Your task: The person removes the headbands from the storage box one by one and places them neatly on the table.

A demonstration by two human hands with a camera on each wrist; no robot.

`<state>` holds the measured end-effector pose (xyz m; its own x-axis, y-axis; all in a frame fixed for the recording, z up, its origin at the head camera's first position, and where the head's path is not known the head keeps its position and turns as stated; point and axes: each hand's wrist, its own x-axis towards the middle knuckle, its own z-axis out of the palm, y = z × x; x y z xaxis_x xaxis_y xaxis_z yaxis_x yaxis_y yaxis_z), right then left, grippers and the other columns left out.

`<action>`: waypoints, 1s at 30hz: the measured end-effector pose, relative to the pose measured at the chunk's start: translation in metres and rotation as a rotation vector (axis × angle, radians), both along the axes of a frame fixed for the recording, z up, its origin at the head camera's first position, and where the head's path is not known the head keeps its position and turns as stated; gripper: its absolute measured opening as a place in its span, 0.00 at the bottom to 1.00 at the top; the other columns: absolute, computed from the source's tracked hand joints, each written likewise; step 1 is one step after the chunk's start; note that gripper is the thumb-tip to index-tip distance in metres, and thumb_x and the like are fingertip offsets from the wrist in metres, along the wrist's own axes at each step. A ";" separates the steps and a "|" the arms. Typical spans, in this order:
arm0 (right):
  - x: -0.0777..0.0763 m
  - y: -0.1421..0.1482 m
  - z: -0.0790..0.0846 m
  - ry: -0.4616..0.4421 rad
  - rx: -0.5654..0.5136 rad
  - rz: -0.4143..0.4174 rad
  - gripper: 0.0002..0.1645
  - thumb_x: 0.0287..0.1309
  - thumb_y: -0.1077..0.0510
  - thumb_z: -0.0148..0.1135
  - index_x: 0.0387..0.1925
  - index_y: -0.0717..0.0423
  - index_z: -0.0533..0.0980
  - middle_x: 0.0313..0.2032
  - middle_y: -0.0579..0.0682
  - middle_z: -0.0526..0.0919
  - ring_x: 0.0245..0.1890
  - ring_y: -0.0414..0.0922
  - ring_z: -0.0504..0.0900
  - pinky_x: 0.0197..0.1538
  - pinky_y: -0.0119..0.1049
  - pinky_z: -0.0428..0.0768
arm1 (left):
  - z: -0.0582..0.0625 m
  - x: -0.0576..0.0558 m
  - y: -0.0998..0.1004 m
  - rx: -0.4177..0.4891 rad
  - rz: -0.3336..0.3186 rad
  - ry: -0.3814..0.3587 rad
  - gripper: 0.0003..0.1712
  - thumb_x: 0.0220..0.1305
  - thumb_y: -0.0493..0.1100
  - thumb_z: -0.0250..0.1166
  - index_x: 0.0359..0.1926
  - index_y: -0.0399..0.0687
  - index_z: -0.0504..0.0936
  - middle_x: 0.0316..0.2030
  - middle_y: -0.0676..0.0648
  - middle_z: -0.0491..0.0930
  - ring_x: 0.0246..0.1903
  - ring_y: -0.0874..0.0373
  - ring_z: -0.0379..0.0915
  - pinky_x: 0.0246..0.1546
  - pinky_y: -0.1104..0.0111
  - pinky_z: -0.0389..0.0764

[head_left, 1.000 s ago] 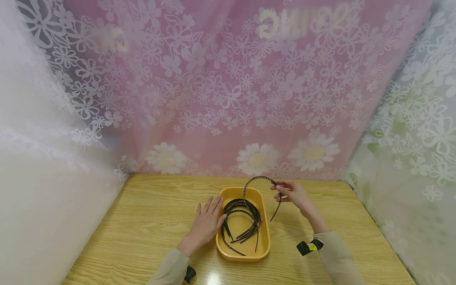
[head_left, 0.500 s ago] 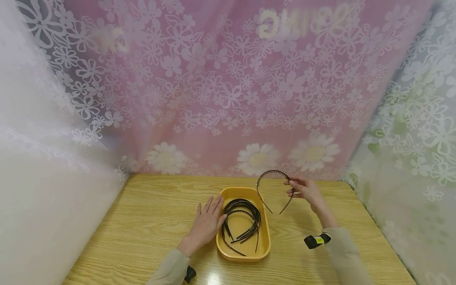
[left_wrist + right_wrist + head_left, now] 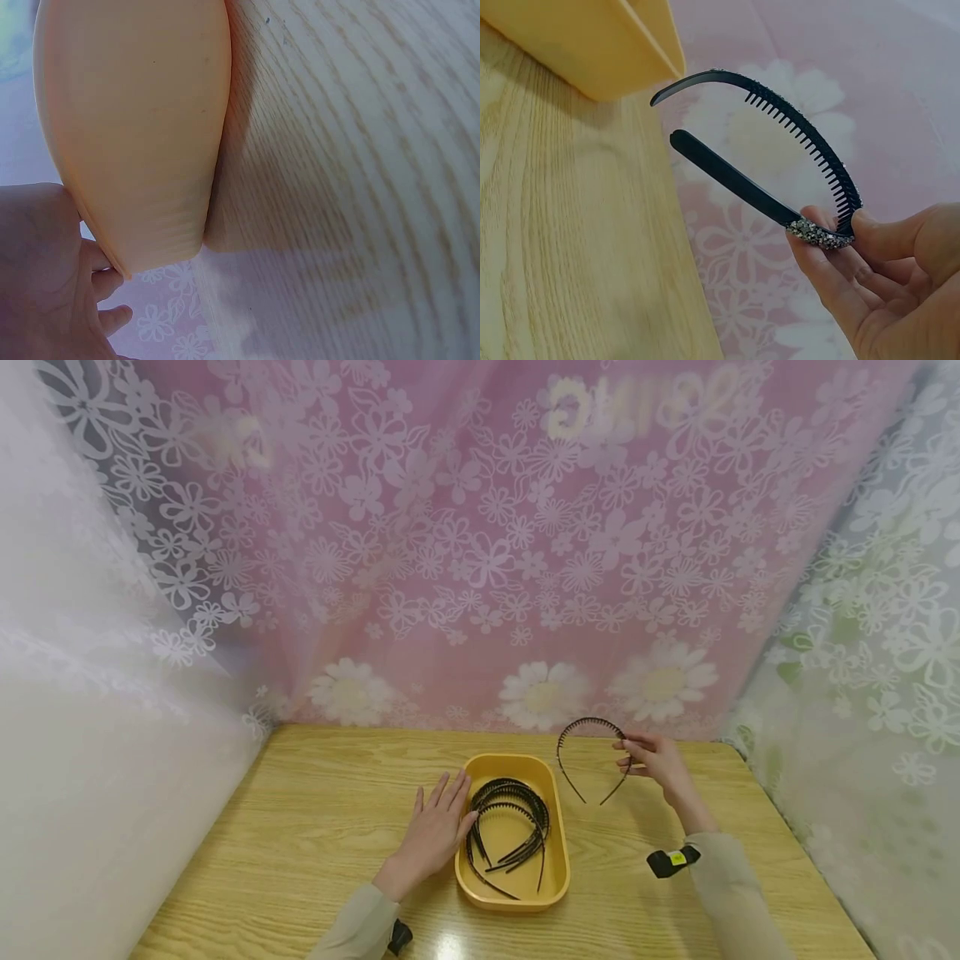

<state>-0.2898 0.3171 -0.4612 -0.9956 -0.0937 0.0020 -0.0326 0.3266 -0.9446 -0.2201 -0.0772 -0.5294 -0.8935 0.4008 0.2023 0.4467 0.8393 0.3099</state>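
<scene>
Pinched between the thumb and fingers of my right hand [image 3: 660,764] is a black toothed headband [image 3: 560,752], held up by one side to the right of the yellow bin. In the right wrist view this headband [image 3: 810,135] shows inner teeth and a glittery silver crust outside. My left hand [image 3: 433,831] lies with straight fingers along the left rim of the yellow bin [image 3: 555,893]. Inside the bin several black headbands [image 3: 536,814] overlap in a loose stack. The left wrist view shows the bin's outer wall [image 3: 135,135], with the left hand [image 3: 45,277] at its rim.
The bin stands on a wood-grain table [image 3: 315,827]. A pink flowered curtain [image 3: 450,610] hangs behind the table's back edge, with pale sheets on the left [image 3: 112,735] and right [image 3: 892,693].
My right hand has carried the headband rightward, away from above the bin, and turned it so both ends point down. The left hand and bin have stayed put.
</scene>
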 end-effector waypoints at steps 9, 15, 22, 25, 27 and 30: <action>-0.008 0.006 -0.013 -0.046 0.024 -0.037 0.29 0.78 0.63 0.48 0.72 0.76 0.59 0.58 0.69 0.79 0.38 0.43 0.88 0.44 0.40 0.87 | 0.000 0.000 0.000 0.001 0.000 0.013 0.35 0.81 0.54 0.49 0.79 0.42 0.57 0.78 0.43 0.54 0.77 0.40 0.47 0.70 0.34 0.51; -0.014 0.010 -0.028 -0.091 0.054 -0.050 0.29 0.78 0.61 0.48 0.72 0.76 0.60 0.59 0.70 0.78 0.38 0.42 0.88 0.46 0.44 0.87 | 0.000 0.000 0.000 -0.004 0.004 0.018 0.35 0.80 0.54 0.49 0.79 0.42 0.57 0.78 0.43 0.54 0.77 0.41 0.47 0.70 0.34 0.52; -0.017 0.015 -0.042 -0.139 0.031 -0.048 0.29 0.79 0.62 0.48 0.71 0.78 0.59 0.60 0.72 0.77 0.43 0.51 0.88 0.47 0.43 0.86 | 0.001 -0.001 0.001 -0.005 0.004 0.017 0.35 0.80 0.54 0.49 0.79 0.42 0.58 0.78 0.43 0.54 0.77 0.41 0.47 0.70 0.34 0.52; -0.018 0.016 -0.046 -0.151 0.032 -0.036 0.30 0.79 0.63 0.47 0.71 0.79 0.57 0.60 0.72 0.76 0.44 0.53 0.88 0.48 0.46 0.86 | 0.000 -0.001 0.000 -0.010 0.003 0.016 0.35 0.81 0.54 0.49 0.79 0.42 0.57 0.78 0.43 0.54 0.77 0.41 0.47 0.70 0.34 0.52; -0.019 0.017 -0.049 -0.163 0.032 -0.032 0.30 0.79 0.63 0.46 0.72 0.79 0.57 0.60 0.72 0.76 0.45 0.54 0.88 0.48 0.46 0.86 | 0.000 -0.001 0.000 -0.014 0.003 0.016 0.35 0.81 0.54 0.48 0.79 0.42 0.57 0.78 0.43 0.54 0.77 0.40 0.48 0.70 0.34 0.52; -0.021 0.018 -0.051 -0.175 0.044 -0.032 0.30 0.79 0.62 0.47 0.71 0.79 0.57 0.60 0.72 0.77 0.44 0.53 0.88 0.47 0.46 0.86 | 0.000 -0.001 0.000 -0.014 0.004 0.015 0.35 0.81 0.54 0.48 0.79 0.42 0.57 0.78 0.43 0.54 0.77 0.40 0.47 0.70 0.34 0.51</action>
<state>-0.3110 0.3348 -0.5125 -0.9829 -0.0581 -0.1749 0.1421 0.3660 -0.9197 -0.2210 -0.0771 -0.5295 -0.8920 0.4001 0.2102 0.4478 0.8452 0.2917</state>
